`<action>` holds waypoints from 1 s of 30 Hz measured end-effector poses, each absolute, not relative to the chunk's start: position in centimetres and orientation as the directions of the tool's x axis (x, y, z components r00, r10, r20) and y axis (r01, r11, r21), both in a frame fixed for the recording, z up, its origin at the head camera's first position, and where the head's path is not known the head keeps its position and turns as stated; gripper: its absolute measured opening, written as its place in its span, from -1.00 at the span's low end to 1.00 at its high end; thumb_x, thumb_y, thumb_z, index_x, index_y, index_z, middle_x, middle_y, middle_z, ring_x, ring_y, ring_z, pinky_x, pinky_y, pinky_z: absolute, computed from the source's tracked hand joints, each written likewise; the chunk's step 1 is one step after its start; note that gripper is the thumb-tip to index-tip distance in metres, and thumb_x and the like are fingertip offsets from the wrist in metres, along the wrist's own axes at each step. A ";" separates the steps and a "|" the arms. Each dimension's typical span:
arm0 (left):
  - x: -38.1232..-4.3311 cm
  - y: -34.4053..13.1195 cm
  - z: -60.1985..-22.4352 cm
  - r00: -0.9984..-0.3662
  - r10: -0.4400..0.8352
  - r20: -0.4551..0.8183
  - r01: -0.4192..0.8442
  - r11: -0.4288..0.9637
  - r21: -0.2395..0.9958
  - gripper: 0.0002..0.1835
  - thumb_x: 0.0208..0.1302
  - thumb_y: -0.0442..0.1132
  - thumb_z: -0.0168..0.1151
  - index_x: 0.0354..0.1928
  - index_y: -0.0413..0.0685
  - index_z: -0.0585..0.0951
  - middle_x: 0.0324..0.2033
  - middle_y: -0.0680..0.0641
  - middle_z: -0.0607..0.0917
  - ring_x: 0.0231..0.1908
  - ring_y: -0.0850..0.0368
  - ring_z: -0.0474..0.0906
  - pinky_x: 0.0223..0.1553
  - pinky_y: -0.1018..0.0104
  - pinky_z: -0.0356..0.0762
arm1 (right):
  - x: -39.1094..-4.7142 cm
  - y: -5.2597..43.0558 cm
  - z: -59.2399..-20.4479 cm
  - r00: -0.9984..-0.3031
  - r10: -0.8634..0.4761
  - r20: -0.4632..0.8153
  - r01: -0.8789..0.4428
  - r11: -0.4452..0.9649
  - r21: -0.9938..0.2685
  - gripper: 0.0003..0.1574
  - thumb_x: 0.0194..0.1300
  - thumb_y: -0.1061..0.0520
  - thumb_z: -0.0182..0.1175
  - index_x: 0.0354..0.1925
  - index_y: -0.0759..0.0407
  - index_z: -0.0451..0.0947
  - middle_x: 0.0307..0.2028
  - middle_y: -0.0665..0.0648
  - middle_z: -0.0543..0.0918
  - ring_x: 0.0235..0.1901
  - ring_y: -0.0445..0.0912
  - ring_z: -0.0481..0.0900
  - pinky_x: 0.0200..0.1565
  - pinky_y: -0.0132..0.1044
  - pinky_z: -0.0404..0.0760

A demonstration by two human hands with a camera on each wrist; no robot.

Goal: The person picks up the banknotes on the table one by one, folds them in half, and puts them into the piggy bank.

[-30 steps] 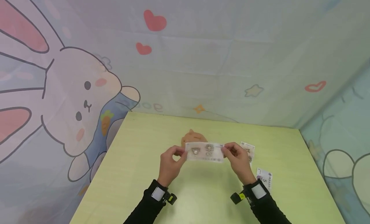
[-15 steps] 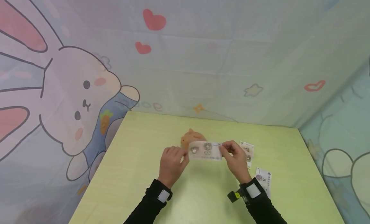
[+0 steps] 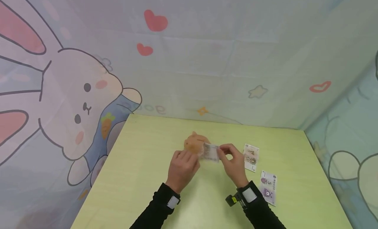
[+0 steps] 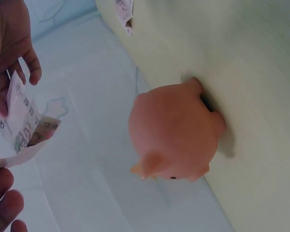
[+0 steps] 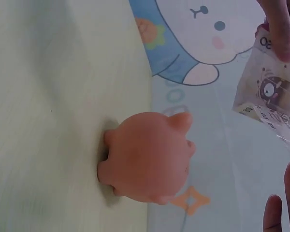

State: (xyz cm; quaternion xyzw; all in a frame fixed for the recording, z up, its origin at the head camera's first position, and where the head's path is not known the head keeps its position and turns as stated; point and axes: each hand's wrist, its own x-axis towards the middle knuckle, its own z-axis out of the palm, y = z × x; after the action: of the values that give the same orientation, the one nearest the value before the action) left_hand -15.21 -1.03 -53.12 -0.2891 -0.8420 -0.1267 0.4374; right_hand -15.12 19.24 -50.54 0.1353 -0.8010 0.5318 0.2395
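Both hands hold a pale paper play banknote above the table, in front of an orange-pink piggy bank. My left hand pinches its left end, and my right hand pinches the right end. A bend runs across the note, its two parts angled toward each other in the left wrist view. The piggy bank stands on its feet, its lower front partly covered by the left hand and note in the head view. Only some fingers of the left hand show in its wrist view.
Two more play notes lie flat on the pale yellow table, to the right: an orange-brown one and a purple one marked 5. A cartoon-printed cloth hangs behind the table.
The note went from stretched flat to folding over as my left hand turned and moved right. My right hand shifted slightly left, and the brown note beside it shows more fully.
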 end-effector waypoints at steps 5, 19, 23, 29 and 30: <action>-15.1 0.2 -52.8 -0.439 0.348 0.829 0.588 0.809 -0.028 -0.94 0.05 -0.28 0.27 -0.43 -0.02 0.57 -0.56 0.07 0.57 -0.49 0.16 0.51 -0.40 0.29 0.44 | -14.8 18.1 -50.4 -0.817 0.037 0.576 -0.522 0.375 -0.766 -0.92 0.24 0.37 0.23 -0.24 0.35 0.56 -0.37 0.20 0.64 -0.42 -0.11 0.56 -0.31 -0.51 0.49; -15.2 1.6 -52.9 -0.434 0.356 0.828 0.574 0.817 -0.050 -0.70 0.11 -0.09 0.43 -0.11 0.03 0.68 -0.46 0.11 0.67 -0.43 0.20 0.55 -0.39 0.32 0.46 | -14.3 17.5 -50.2 -0.885 -0.064 0.460 -0.464 0.190 -0.865 -0.88 0.31 0.32 0.19 -0.17 0.35 0.54 -0.28 0.24 0.64 -0.39 0.18 0.60 -0.27 -0.35 0.62; -15.1 1.5 -52.7 -0.436 0.379 0.817 0.558 0.825 -0.085 -0.69 0.11 -0.11 0.43 -0.08 0.04 0.68 -0.45 0.11 0.67 -0.43 0.19 0.54 -0.39 0.33 0.44 | -14.3 17.7 -50.0 -0.902 -0.098 0.421 -0.432 0.185 -0.883 -0.84 0.33 0.29 0.18 -0.12 0.31 0.54 -0.23 0.22 0.63 -0.35 0.18 0.60 -0.25 -0.35 0.62; -15.0 1.4 -52.5 -0.438 0.398 0.806 0.552 0.827 -0.109 -0.76 0.15 -0.16 0.38 -0.11 0.06 0.67 -0.47 0.11 0.63 -0.43 0.19 0.52 -0.35 0.32 0.45 | -14.0 17.8 -49.8 -0.908 -0.125 0.400 -0.418 0.204 -0.885 -0.79 0.35 0.23 0.18 -0.06 0.28 0.57 -0.20 0.20 0.66 -0.33 0.19 0.62 -0.25 -0.33 0.61; -15.0 1.4 -52.4 -0.440 0.403 0.803 0.552 0.826 -0.112 -0.75 0.16 -0.16 0.38 -0.10 0.07 0.68 -0.46 0.11 0.64 -0.42 0.19 0.53 -0.35 0.32 0.45 | -13.9 17.8 -49.8 -0.909 -0.126 0.397 -0.416 0.212 -0.885 -0.78 0.35 0.22 0.18 -0.06 0.27 0.57 -0.20 0.19 0.67 -0.33 0.19 0.62 -0.25 -0.33 0.62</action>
State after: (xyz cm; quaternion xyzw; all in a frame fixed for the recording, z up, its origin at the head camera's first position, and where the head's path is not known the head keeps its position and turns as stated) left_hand -14.99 1.37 -52.44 -0.2828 -0.8443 -0.0836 0.4475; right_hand -13.94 17.80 -49.80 0.1760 -0.7690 0.6027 0.1203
